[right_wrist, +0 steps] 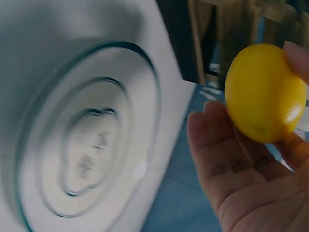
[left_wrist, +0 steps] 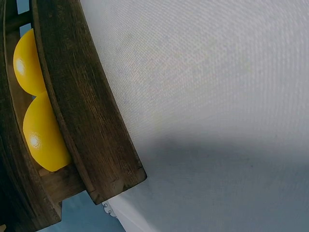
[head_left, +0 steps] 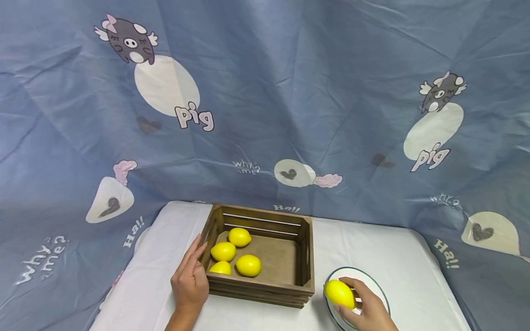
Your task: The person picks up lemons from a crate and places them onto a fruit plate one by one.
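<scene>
Head view: one lemon (head_left: 338, 294), likely light, firm and slick, best held round its middle, is gripped by right hand (head_left: 371, 307); crate (head_left: 258, 293) is touched by straight-fingered left hand (head_left: 191, 279).

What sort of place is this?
Probably a staged tabletop recording spot, not a working kitchen. A pig-print blue cloth hangs behind like a backdrop, a white-covered tabletop sits before it, and a slatted crate with lemons stands beside a plate.
</scene>
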A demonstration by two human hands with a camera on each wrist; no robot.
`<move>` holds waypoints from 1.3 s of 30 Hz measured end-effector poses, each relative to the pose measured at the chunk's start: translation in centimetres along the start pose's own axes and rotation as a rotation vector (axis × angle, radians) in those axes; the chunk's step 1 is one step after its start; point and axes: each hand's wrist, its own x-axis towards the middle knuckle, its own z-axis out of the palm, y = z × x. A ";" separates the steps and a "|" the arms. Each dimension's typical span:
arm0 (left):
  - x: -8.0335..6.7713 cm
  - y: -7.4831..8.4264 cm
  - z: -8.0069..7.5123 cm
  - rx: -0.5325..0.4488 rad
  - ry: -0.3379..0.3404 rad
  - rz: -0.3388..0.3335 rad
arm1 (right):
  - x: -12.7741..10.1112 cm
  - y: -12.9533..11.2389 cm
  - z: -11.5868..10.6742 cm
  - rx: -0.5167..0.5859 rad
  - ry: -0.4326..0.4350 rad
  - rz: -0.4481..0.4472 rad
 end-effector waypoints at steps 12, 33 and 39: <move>0.1 0.1 0.0 0.005 0.001 0.003 | -0.2 2.9 1.6 -0.154 0.016 0.122; -0.2 0.1 0.0 0.033 -0.001 0.004 | 0.1 5.0 3.3 -0.150 0.031 0.139; 0.1 0.0 -0.1 0.014 -0.007 0.020 | 0.1 5.3 3.6 -0.160 0.026 0.150</move>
